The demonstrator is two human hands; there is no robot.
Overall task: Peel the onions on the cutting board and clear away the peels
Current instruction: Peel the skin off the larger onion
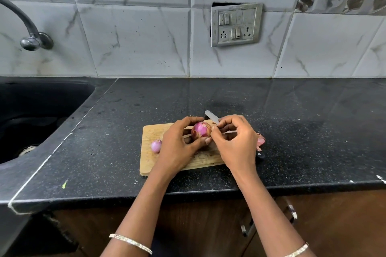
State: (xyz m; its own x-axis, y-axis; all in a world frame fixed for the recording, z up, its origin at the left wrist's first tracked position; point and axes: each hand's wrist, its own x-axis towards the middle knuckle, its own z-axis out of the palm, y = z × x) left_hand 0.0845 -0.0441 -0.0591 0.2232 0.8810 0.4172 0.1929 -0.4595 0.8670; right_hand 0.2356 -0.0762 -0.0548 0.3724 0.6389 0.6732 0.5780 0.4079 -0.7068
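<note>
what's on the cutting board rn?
A small onion lies near the cutting board's left edge. The left hand holds a bigger onion over it, the right hand pinching that onion. They hide the board's middle and right.

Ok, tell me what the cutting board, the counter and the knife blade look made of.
Cutting board: pale wood or bamboo, matt, grain and cut marks showing. Counter: polished black speckled stone, likely granite; it mirrors the tiles. Knife blade: bare grey metal, probably steel, dull sheen.
</note>
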